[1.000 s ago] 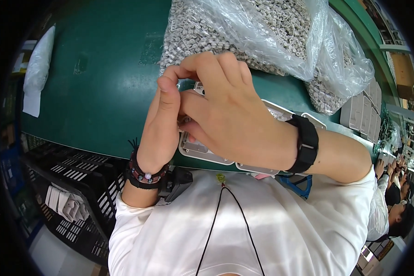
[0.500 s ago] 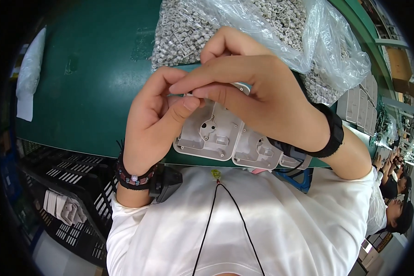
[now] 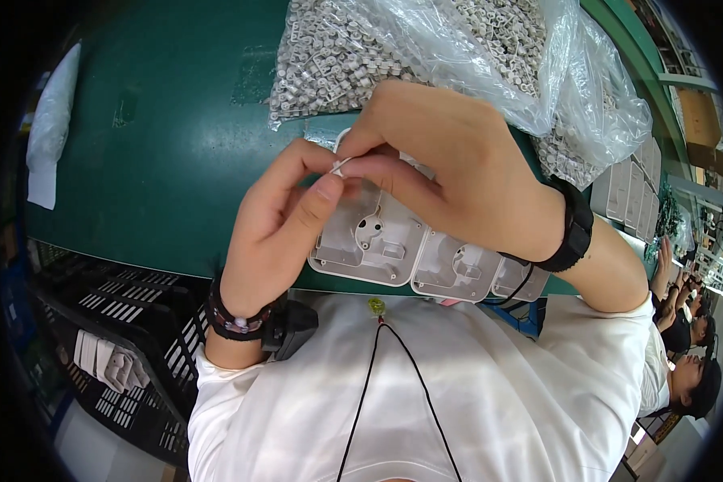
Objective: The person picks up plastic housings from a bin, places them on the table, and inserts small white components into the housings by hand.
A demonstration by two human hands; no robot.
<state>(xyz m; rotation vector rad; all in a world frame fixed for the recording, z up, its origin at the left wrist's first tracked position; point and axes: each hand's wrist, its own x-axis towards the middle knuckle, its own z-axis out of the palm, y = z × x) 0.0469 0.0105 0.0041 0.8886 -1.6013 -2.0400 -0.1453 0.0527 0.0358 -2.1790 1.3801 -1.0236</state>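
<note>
**Two hands, one tiny white part**

Your left hand (image 3: 277,233) and right hand (image 3: 450,177) meet fingertip to fingertip, both pinching a small white part (image 3: 339,167) just above the pale grey moulded plastic housing (image 3: 377,241) at the near table (image 3: 161,161) edge. Farther off lies a crinkled clear plastic bag (image 3: 474,56) of small grey-white pieces.

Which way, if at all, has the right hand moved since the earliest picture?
Yes. The right hand has shifted up, toward the clear bag of small parts, exposing more of the grey plastic housing.
</note>
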